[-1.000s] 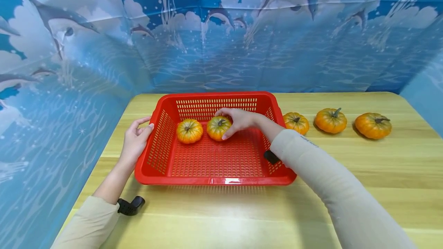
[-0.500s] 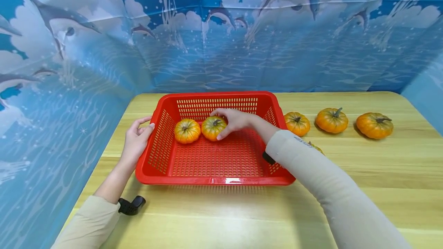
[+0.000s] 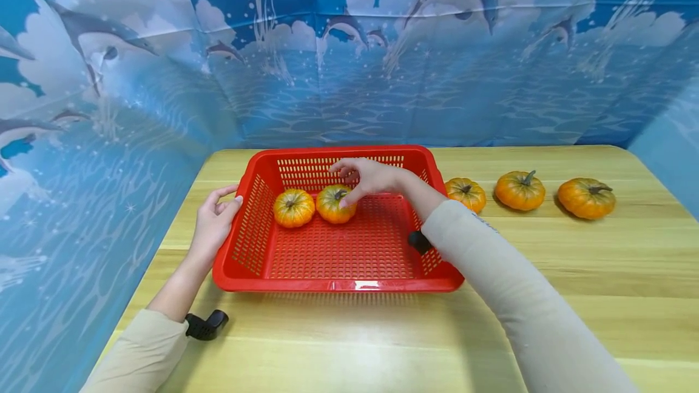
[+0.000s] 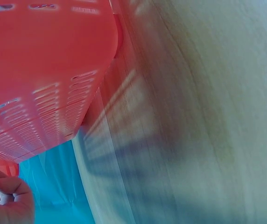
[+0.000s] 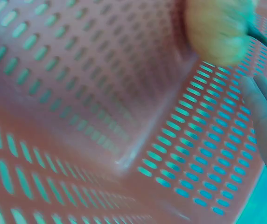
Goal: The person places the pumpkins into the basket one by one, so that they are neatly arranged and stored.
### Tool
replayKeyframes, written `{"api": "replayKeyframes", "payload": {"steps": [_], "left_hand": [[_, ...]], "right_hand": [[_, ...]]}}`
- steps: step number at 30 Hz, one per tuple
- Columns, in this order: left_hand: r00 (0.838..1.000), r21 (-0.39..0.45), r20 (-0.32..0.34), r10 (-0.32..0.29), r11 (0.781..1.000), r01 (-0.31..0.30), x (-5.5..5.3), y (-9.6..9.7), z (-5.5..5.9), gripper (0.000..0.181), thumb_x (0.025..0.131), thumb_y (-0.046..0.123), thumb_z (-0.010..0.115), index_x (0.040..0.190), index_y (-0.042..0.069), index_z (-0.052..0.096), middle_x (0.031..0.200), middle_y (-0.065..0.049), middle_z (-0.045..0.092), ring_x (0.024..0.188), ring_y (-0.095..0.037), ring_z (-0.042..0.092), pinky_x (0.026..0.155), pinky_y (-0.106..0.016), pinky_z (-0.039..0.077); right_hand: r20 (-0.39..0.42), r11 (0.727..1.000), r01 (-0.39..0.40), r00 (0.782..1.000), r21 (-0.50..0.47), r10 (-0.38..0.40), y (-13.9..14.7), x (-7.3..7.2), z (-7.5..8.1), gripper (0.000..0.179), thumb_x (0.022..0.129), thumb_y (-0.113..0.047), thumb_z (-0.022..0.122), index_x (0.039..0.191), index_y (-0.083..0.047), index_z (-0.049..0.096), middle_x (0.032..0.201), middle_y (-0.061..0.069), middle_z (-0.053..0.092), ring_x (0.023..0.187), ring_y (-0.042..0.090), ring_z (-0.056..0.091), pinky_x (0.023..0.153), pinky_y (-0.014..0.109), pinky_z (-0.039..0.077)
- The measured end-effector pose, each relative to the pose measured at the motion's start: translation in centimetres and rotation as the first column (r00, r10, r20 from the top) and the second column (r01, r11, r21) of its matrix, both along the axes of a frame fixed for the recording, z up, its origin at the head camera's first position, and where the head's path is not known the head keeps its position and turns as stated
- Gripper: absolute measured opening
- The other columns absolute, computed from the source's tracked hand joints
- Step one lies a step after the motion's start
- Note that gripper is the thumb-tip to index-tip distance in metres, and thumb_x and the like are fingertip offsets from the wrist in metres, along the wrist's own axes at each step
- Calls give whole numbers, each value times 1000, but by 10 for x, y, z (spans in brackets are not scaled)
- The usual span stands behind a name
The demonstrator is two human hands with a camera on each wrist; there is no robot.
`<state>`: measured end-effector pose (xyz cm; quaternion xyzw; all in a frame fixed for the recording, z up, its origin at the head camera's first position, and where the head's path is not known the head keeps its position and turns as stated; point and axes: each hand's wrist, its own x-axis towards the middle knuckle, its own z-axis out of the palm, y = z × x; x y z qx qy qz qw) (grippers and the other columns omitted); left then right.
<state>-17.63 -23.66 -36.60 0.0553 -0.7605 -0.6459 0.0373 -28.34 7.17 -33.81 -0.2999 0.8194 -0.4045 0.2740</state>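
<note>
A red perforated plastic basket [image 3: 337, 284] sits on the wooden table. My left hand [image 3: 215, 222] grips its left rim, thumb on the near face. In the left wrist view the left hand's curled fingers [image 4: 13, 198] show beside the red wall. Two small orange pumpkins stand side by side inside the basket: a left pumpkin [image 3: 293, 208] and a right pumpkin [image 3: 330, 208]. My right hand [image 3: 374, 176] hovers over the right pumpkin, fingers spread apart and raised, thumb overlapping its edge in the head view. The right wrist view shows the fingers apart from a pumpkin [image 5: 220, 32].
To the right of the basket, a pumpkin [image 3: 466, 193], a second pumpkin [image 3: 520, 191] and a third pumpkin [image 3: 586, 198] stand in a row on the table [image 3: 601, 308]. A blue dolphin-print cloth [image 3: 349, 90] hangs behind and at the sides.
The right hand slid the right pumpkin leftward, and the left pumpkin shifted a little left too. Then the right hand let go and rose. The left hand stayed on the rim.
</note>
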Motion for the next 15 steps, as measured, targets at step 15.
{"api": "replayKeyframes", "payload": {"steps": [15], "left_hand": [[1000, -2, 3, 0, 1000, 0, 0, 0, -1, 45, 96, 24, 52, 135, 7, 40, 80, 3, 60, 65, -9, 63, 59, -25, 55]], "right_hand": [[-47, 973, 78, 995, -218, -90, 29, 7, 59, 62, 83, -11, 70, 137, -13, 40, 135, 8, 42, 125, 26, 40, 97, 42, 43]]}}
